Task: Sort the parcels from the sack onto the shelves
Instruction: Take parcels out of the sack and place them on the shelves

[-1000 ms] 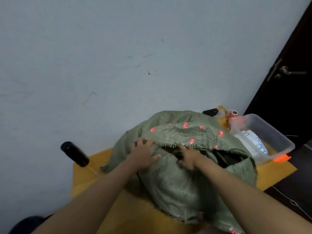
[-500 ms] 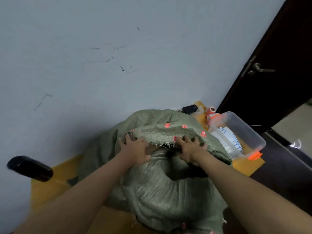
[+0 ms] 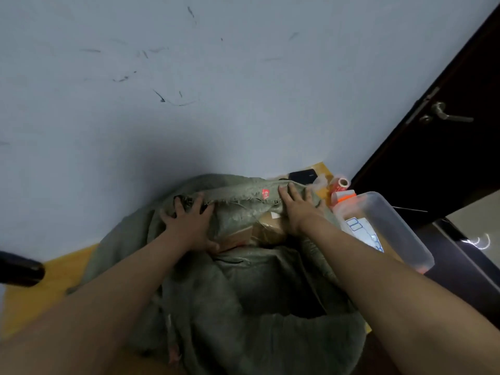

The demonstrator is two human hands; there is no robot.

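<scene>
A grey-green woven sack [image 3: 251, 290] with red marks lies on a yellow table [image 3: 35, 296] against the wall. Its frayed mouth is pulled apart. My left hand [image 3: 189, 226] grips the sack's far edge on the left, fingers curled over the fabric. On the right of the mouth, my right hand [image 3: 299, 208] holds the rim with its fingers over the cloth. Between the hands brown cardboard parcels [image 3: 266, 228] show inside the opening. No shelves are in view.
A clear plastic box [image 3: 389, 226] with orange clips and printed sheets stands right of the sack. Behind it are a red-and-white tape roll [image 3: 340, 184] and a black device [image 3: 302, 175]. A black cylinder [image 3: 20, 269] sticks in at the left. A dark door [image 3: 443, 147] is at right.
Both hands have moved apart along the sack's rim and spread the mouth wider. Cardboard parcels now show inside. The camera has come closer and shifted left.
</scene>
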